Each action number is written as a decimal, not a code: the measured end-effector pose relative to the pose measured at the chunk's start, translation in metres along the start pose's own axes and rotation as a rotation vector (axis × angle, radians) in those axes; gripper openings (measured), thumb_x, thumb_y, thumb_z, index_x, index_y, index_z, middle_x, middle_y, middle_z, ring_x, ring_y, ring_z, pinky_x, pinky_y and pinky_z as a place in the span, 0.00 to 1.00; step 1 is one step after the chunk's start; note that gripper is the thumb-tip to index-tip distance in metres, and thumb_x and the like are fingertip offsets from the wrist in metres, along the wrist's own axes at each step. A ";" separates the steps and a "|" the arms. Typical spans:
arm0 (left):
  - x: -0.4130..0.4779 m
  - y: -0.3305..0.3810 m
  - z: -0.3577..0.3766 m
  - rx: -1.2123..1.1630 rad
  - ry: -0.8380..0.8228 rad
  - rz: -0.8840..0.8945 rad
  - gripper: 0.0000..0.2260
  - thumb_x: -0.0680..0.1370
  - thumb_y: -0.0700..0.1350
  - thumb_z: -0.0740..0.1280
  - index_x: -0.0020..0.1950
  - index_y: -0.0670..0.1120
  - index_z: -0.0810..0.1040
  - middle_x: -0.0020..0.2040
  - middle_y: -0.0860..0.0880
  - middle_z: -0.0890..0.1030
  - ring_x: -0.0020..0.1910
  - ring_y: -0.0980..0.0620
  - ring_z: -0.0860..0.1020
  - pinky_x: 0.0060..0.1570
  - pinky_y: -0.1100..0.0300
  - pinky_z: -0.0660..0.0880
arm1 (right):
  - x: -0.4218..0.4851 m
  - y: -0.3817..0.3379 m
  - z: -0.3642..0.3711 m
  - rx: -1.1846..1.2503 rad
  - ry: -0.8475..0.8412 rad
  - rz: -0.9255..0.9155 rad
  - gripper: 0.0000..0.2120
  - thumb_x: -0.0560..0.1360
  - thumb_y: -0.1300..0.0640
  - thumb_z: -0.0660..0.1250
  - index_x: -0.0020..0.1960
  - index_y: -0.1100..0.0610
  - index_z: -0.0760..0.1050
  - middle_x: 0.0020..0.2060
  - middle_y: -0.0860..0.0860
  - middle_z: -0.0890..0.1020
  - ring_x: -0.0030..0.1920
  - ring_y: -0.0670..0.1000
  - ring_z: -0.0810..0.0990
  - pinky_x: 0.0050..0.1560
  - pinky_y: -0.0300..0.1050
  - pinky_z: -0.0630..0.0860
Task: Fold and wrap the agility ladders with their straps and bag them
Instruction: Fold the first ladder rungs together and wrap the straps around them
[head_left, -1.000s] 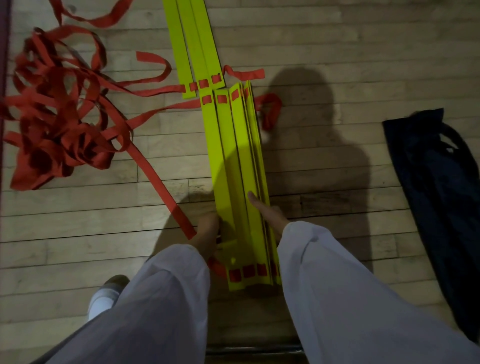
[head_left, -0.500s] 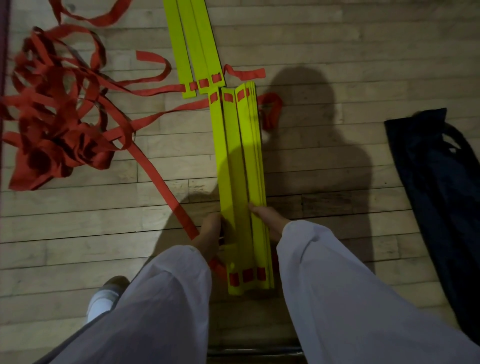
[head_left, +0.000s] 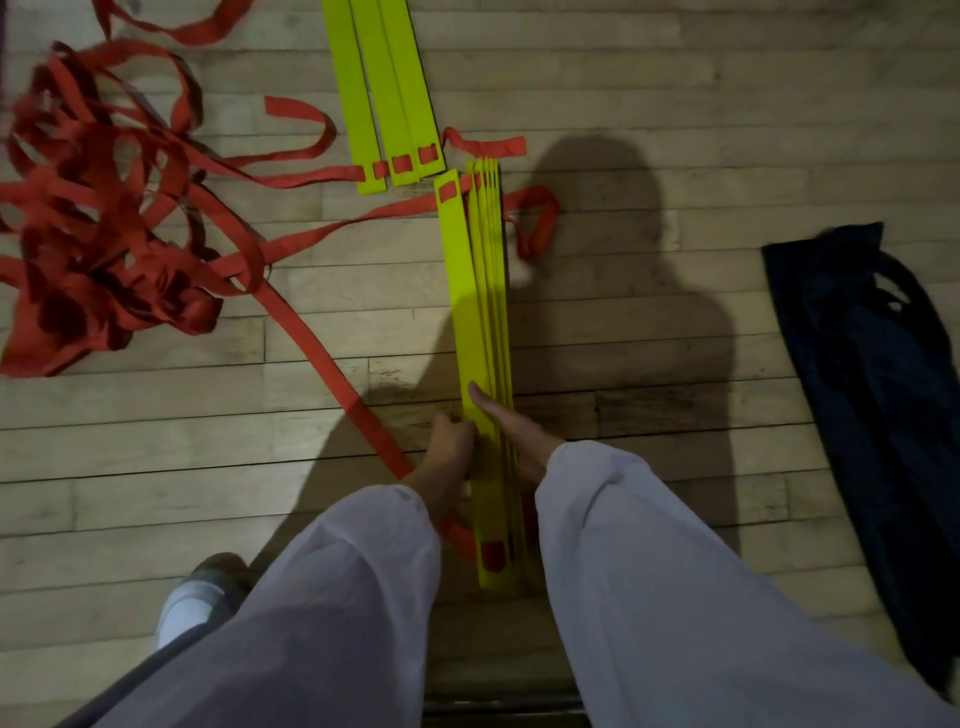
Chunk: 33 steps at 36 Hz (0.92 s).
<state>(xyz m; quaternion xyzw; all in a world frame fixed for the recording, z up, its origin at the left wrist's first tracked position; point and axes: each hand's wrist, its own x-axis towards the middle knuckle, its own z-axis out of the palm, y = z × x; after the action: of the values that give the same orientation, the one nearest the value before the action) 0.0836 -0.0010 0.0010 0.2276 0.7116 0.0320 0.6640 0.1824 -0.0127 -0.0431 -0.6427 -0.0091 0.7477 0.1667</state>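
Between the two hands, a stack of yellow rungs (head_left: 480, 312) lies lengthwise on the wooden floor (head_left: 675, 78), running straight away from the person. The right hand (head_left: 511, 428) rests on the near half of the stack. Its fingers (head_left: 480, 397) are straight and held together, pressing flat on the top rung and pointing away and slightly left. Just beside them, the left hand (head_left: 449, 441) is at the stack's left edge, with its fingers curled round that edge and gripping it. The rungs fan a little on the right side, so their thin edges show.

Past the fingertips, at the far end of the stack, a red strap (head_left: 311, 338) threads through a slot in the top rung. From there it sweeps out to the left, then comes back diagonally across the boards to the left wrist. Further beyond the fingertips, three loose yellow rungs (head_left: 387, 88) lie side by side, and the strap crosses their near ends. A small strap loop (head_left: 537, 223) lies just right of the stack's far end.

Well to the left of the left fingers lies a strap tangle (head_left: 93, 234), heaped on the floor. Well to the right of the right fingers, a dark bag (head_left: 872, 389) lies flat, apart from the rungs.

Behind the fingers, white sleeves (head_left: 337, 597) cover both forearms. A shoe (head_left: 208, 587) shows near the left sleeve.
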 end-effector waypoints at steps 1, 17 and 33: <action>0.000 0.000 0.001 0.088 0.027 0.062 0.17 0.81 0.39 0.55 0.70 0.38 0.63 0.61 0.37 0.74 0.57 0.40 0.75 0.52 0.48 0.74 | -0.003 -0.001 0.001 0.011 -0.005 0.001 0.58 0.44 0.27 0.77 0.69 0.53 0.73 0.63 0.56 0.78 0.63 0.59 0.77 0.65 0.60 0.72; 0.011 0.044 -0.010 -0.159 0.042 0.287 0.21 0.75 0.25 0.55 0.67 0.39 0.68 0.49 0.44 0.76 0.41 0.48 0.75 0.31 0.59 0.71 | -0.025 -0.014 0.016 -0.267 0.055 -0.223 0.13 0.79 0.55 0.65 0.42 0.64 0.76 0.30 0.59 0.78 0.29 0.56 0.76 0.32 0.45 0.74; 0.001 0.094 -0.049 -0.007 -0.246 0.345 0.16 0.81 0.57 0.58 0.53 0.44 0.72 0.48 0.44 0.75 0.43 0.48 0.78 0.46 0.47 0.79 | -0.044 -0.026 0.002 -0.659 0.051 -0.107 0.09 0.76 0.60 0.69 0.38 0.53 0.74 0.34 0.52 0.78 0.40 0.53 0.77 0.54 0.52 0.77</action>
<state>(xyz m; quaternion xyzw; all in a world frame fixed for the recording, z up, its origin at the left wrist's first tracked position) 0.0631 0.0965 0.0387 0.3457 0.5756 0.1197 0.7313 0.1920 0.0007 0.0056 -0.6792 -0.2800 0.6784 -0.0110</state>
